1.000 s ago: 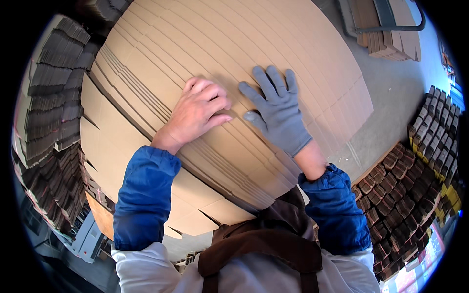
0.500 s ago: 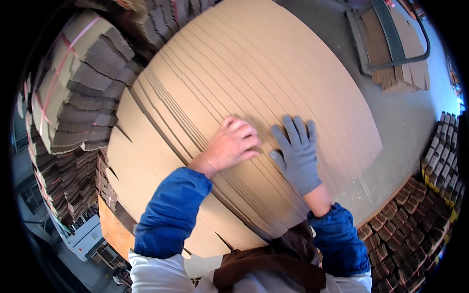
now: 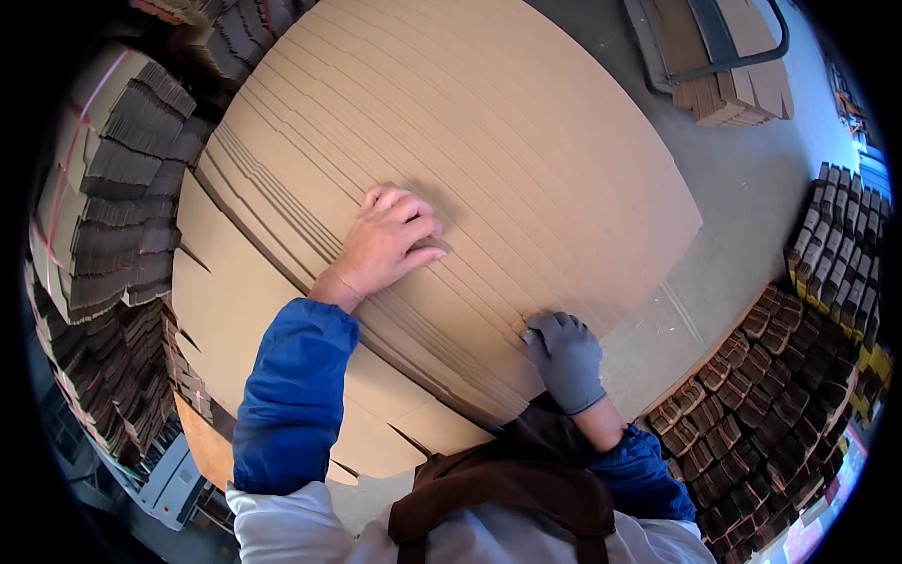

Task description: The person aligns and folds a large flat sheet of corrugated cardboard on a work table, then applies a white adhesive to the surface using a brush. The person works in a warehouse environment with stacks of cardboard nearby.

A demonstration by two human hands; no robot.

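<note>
No readable text, label, number or sign. Cardboard sheets: nothing legible on exposed faces, left edge to right corner. Strapped stack beyond left edge, dark bundles beyond near right edge: nothing legible either. Bright coloured patch past bundles: too blurred to read.

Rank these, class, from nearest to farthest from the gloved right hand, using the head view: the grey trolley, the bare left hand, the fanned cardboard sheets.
From the gloved right hand:
1. Fanned cardboard sheets: right at its fingertips.
2. Bare left hand: to its left, over the sheets.
3. Grey trolley: upper right, beyond the sheets.
</note>
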